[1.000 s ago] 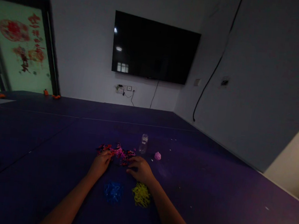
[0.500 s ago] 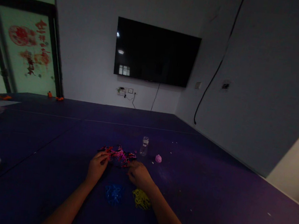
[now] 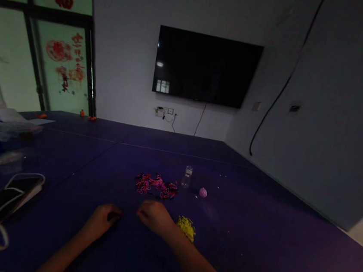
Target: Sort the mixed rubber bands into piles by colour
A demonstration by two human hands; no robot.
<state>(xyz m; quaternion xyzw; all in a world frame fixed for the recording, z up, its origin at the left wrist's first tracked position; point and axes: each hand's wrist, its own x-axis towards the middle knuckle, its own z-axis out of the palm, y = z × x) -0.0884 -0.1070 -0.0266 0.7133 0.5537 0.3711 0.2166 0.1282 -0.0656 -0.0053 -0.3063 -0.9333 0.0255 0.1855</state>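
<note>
The left hand [image 3: 103, 221] is holding its thumb and forefinger bent toward each other, with a dark hollow showing between them, and a small reddish speck is showing at the tips; blur is hiding whether that is a band or only a fingertip, so I cannot tell whether it is pinching anything. The right hand [image 3: 153, 215] is facing it across a narrow gap, fingers curled in and knuckles up, and its grip is likewise impossible to tell. Both are sitting on the near side of a loose scatter of pink, red and dark elastic bands [image 3: 158, 185], which is lying on the purple surface [image 3: 221, 252] and touching neither hand. A heap of yellow bands [image 3: 186, 228] is lying just beside the right wrist, partly covered by the forearm. Beyond, a clear bottle [image 3: 187, 177] is standing upright to the right of the mixed scatter, and a small pink object [image 3: 203, 193] is resting near it. The step in hand is seemingly fine fingertip work with the bands; the next move is probably calling for a light, exact pinch, since such thin loops are likely to be tangling easily.
</note>
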